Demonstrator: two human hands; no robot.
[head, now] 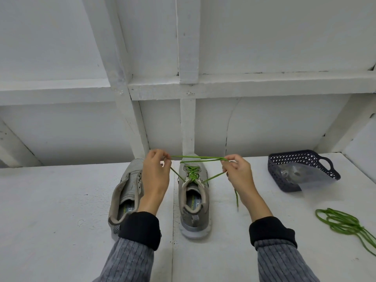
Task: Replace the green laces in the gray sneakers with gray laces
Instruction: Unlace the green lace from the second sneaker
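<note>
While both hands are hovering above the two gray sneakers, the left hand [155, 176] is pinching one end of the green lace [195, 158] between curled fingers and the right hand [237, 173] is pinching the other. Between them the lace is stretching taut in a doubled line over the toe of the right sneaker [194, 197], and two strands are running down from the hands to its top eyelets, where the lace is still crossing through the shoe. One loose tip is dangling below the right hand. The left sneaker [127, 192] is sitting just beside it on the white table [61, 210], without a lace. Another green lace [343, 222] is lying bunched at the right, near a dark perforated basket [305, 171] holding a clear plastic bag [295, 176].
</note>
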